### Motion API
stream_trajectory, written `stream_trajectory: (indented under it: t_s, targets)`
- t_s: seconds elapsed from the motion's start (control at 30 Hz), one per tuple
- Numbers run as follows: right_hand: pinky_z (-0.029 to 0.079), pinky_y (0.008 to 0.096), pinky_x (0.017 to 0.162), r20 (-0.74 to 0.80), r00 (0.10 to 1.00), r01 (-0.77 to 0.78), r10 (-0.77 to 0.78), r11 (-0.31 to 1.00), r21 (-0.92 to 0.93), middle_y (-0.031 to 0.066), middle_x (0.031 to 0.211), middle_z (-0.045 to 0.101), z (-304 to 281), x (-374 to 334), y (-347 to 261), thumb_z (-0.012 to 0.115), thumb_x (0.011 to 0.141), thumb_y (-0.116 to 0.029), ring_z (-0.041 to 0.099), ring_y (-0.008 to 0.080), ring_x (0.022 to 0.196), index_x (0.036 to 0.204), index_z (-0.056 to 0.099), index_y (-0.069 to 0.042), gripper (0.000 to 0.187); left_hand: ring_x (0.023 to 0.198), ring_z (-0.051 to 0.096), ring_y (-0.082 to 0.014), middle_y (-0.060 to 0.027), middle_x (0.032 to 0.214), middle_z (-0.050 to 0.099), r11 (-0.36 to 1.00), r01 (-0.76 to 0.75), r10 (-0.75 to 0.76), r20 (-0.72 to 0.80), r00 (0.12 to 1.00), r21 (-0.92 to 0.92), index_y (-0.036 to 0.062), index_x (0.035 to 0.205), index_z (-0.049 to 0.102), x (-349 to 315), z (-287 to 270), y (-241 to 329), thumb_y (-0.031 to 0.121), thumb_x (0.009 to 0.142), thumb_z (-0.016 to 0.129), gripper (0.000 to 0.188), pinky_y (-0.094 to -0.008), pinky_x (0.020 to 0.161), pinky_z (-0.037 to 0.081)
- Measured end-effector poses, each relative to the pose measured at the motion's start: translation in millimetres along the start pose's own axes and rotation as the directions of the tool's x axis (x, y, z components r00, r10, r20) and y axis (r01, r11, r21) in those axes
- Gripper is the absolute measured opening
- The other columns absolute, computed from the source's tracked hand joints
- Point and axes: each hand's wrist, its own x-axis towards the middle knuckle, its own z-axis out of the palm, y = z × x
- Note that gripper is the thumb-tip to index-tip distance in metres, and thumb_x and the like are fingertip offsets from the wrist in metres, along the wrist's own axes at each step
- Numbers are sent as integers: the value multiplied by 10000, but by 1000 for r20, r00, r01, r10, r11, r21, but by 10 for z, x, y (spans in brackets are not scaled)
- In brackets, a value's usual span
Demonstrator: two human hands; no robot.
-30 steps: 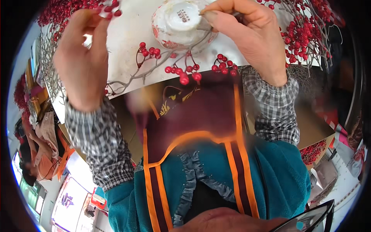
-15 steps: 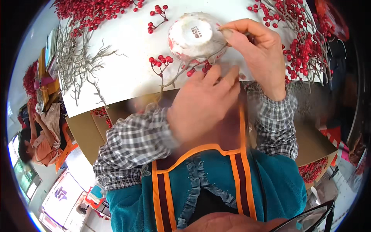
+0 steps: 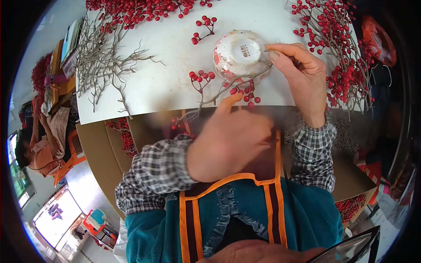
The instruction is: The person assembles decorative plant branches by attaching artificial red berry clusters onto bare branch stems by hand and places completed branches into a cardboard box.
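Observation:
My right hand (image 3: 305, 72) pinches the upper end of a grey-brown berry branch (image 3: 222, 93) between thumb and fingers. The branch slants down to the left, with red berry clusters (image 3: 201, 77) on its side twigs. Behind it, an upturned white bowl (image 3: 224, 46) with red patterning rests on the white table. My left hand (image 3: 232, 142), blurred by motion, is below the branch near the table's front edge. Its index finger reaches up toward the berries and its other fingers are partly bent, with nothing visible in them. Whether it touches the branch is unclear.
Bare grey twigs (image 3: 107, 65) are heaped at the table's left, below a mass of red berries (image 3: 140, 11). A small berry sprig (image 3: 204, 30) lies near the bowl. More berry branches (image 3: 342, 52) cover the right side. Cardboard boxes (image 3: 101, 151) stand below the table edge.
My view has shifted, so the table and bowl appear lower and further right. My left hand has drawn down from the berries on the branch. My right hand keeps its pinch.

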Motion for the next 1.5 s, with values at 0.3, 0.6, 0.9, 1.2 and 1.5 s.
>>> stream_trajectory:
  t_s: [0.3, 0.6, 0.9, 1.2, 1.5]
  targets:
    - [428, 216, 571, 109, 993, -37, 53, 988, -149, 10, 726, 581, 164, 138, -269, 665, 829, -66, 518, 60, 622, 892, 652, 5, 96, 846, 608, -91, -51, 964, 682, 855, 425, -509, -323, 798, -299, -12, 1048, 653, -21, -621, -411, 19, 868, 667, 184, -226, 724, 482]
    - [476, 369, 592, 373, 927, 272, -32, 743, -612, 149, 750, 624, 221, 480, -489, 619, 763, -94, 610, 288, 629, 791, 632, 15, 113, 810, 578, -66, -12, 913, 668, 734, 346, -562, -237, 792, -584, 3, 1057, 681, -4, -603, -631, 101, 883, 686, 200, -210, 733, 466]
    - [450, 382, 608, 453, 890, 325, 54, 621, -713, 131, 711, 581, 330, 549, -637, 624, 720, -74, 578, 291, 643, 739, 604, 13, 91, 800, 600, -66, -28, 935, 657, 741, 278, -508, -240, 827, -611, 23, 1005, 712, 30, -481, -722, 62, 880, 676, 135, -210, 732, 485]
    - [445, 367, 591, 533, 844, 355, 60, 684, -637, 122, 692, 572, 373, 623, -700, 621, 738, -60, 571, 256, 617, 746, 608, 18, 79, 761, 581, -49, -20, 910, 638, 730, 284, -518, -233, 823, -622, 22, 1013, 714, 28, -486, -760, 72, 887, 677, 141, -197, 685, 478]
    - [367, 236, 520, 259, 964, 11, 55, 969, -247, 23, 754, 583, 225, 168, -474, 654, 814, -21, 464, 65, 561, 835, 661, 22, 48, 849, 599, -94, -27, 920, 684, 573, 217, -521, -147, 841, -790, 10, 1025, 702, 11, -416, -755, 141, 903, 669, 182, -240, 809, 481]
